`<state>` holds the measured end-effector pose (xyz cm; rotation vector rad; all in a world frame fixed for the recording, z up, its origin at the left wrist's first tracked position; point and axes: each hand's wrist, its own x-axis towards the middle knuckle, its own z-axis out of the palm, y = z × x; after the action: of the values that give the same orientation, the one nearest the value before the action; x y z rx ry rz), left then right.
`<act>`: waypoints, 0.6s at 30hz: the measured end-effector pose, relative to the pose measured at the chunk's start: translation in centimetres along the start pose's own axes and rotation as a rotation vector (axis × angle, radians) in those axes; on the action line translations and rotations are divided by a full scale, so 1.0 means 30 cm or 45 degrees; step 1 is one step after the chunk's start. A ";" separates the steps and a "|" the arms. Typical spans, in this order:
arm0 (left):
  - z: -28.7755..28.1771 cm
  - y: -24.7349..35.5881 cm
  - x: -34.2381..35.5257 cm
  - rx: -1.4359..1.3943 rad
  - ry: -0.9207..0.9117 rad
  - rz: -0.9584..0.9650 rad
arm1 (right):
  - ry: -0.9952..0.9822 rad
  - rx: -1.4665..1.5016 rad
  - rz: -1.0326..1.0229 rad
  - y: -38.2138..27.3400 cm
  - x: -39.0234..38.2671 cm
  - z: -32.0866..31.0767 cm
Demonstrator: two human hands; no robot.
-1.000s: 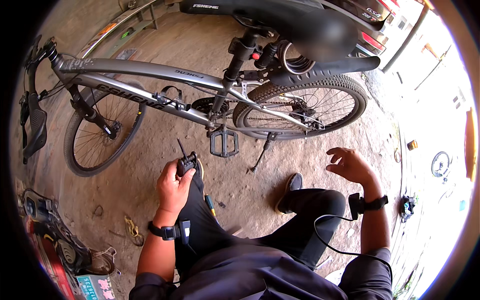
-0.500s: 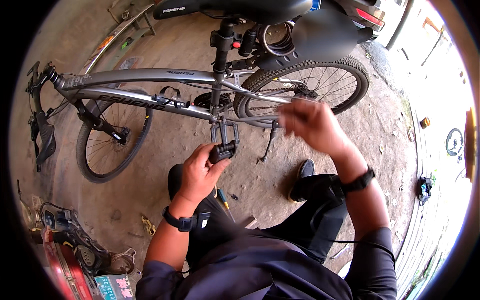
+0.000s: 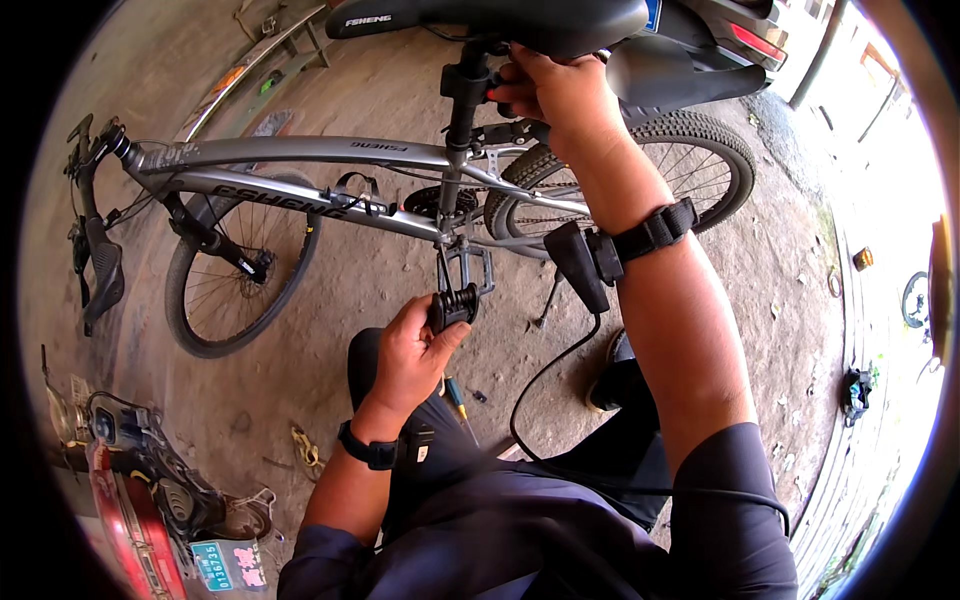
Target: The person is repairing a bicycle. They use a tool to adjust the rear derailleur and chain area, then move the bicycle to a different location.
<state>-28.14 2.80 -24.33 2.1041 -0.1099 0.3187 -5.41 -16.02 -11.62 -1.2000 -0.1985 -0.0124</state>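
Note:
Between the thumb and fingers of my left hand (image 3: 403, 365) is a small black ribbed clamp-like part (image 3: 455, 307), held just in front of the bicycle's pedal (image 3: 470, 268). Beneath the saddle (image 3: 490, 25), my right hand (image 3: 575, 100) curls its fingers around the black body of a cable lock at the seat post (image 3: 463, 100). Most of the lock is hidden behind this hand. A small red spot of the bracket shows at the fingertips. The grey bicycle (image 3: 300, 150) stands across in front of me, handlebar to the left.
A yellow-and-blue handled screwdriver (image 3: 456, 392) lies by my left leg. A black cable (image 3: 520, 420) runs from a device on my right wrist. At lower left stands a red vehicle (image 3: 130, 520); a bench (image 3: 255, 65) is at far left. The kickstand (image 3: 549, 300) reaches the dirt floor.
My right hand has moved up and away, from beside the rear wheel to the cable lock under the saddle. My left hand keeps hold of the black clamp-like part, now turned slightly.

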 end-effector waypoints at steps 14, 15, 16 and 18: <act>-0.032 -0.059 -0.049 -0.158 0.010 -0.026 | -0.056 -0.030 0.096 0.126 -0.071 -0.085; -0.036 -0.067 -0.053 -0.139 0.008 -0.032 | -0.057 -0.020 0.108 0.129 -0.074 -0.083; -0.035 -0.070 -0.055 -0.122 0.003 -0.035 | -0.054 -0.012 0.118 0.121 -0.081 -0.081; -0.022 -0.072 -0.056 -0.117 0.011 -0.017 | -0.032 0.028 0.054 0.091 -0.053 -0.054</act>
<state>-29.42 4.42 -26.24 2.0117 -0.1039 0.3089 -6.41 -16.67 -14.97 -1.1823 -0.1949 0.0418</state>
